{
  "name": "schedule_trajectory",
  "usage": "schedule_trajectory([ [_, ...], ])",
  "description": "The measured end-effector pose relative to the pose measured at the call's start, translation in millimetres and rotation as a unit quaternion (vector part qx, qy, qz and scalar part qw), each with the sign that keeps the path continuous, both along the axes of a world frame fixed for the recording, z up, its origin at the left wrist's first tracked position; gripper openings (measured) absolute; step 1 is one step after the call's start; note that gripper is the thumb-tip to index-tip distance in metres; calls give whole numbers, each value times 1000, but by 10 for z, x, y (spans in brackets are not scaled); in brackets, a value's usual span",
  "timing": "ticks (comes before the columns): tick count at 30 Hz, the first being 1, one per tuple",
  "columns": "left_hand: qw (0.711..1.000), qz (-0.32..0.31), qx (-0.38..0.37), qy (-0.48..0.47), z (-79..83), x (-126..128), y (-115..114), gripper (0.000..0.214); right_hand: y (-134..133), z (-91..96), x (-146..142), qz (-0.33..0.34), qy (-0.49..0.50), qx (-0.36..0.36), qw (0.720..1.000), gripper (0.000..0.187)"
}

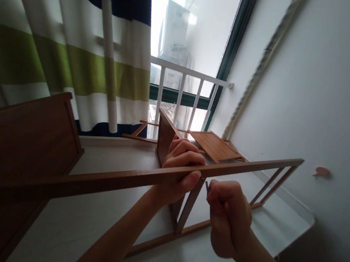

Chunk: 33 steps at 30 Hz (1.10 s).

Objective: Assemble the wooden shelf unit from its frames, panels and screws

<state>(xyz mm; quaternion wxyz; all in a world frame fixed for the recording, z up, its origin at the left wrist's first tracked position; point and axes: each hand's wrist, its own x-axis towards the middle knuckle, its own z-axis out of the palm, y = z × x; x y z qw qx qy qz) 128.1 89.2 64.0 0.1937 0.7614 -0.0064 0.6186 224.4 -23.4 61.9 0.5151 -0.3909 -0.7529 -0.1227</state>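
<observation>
A brown wooden frame (138, 178) stretches across the view, its long upper rail slanting up to the right. My left hand (184, 165) is wrapped round that rail near its middle, thumb in front and fingers over the top, beside the joint with a crosspiece (189, 205). Just right of the joint, my right hand (228, 216) is closed, pinching a thin dark metal tool (207, 187). Only the tool's short end shows, so its kind is hidden; its tip is close to the crosspiece. A wooden panel (170, 134) stands behind my left hand.
The frame rests on a white surface (100, 219) whose edge runs along the right. A large wooden panel (18, 160) is at left. Another slatted wooden piece (215, 145) lies behind, near the white railing (187, 71) and window. A striped curtain (130, 80) hangs at left.
</observation>
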Motion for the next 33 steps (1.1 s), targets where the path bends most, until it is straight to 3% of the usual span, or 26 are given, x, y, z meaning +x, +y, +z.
schedule_trajectory([
  [11, 1000, -15, 2, -3, -4, 7, 3, 25, 4, -17, -20, -3, 39, -24, 999, 12],
  [19, 1000, -17, -1, -1, -3, 0, 5, 24, 15, -39, -30, -30, 48, -14, 998, 9],
  [33, 1000, -5, -3, 0, 12, -2, -12, 25, 31, -48, -71, -22, 85, -3, 996, 10],
])
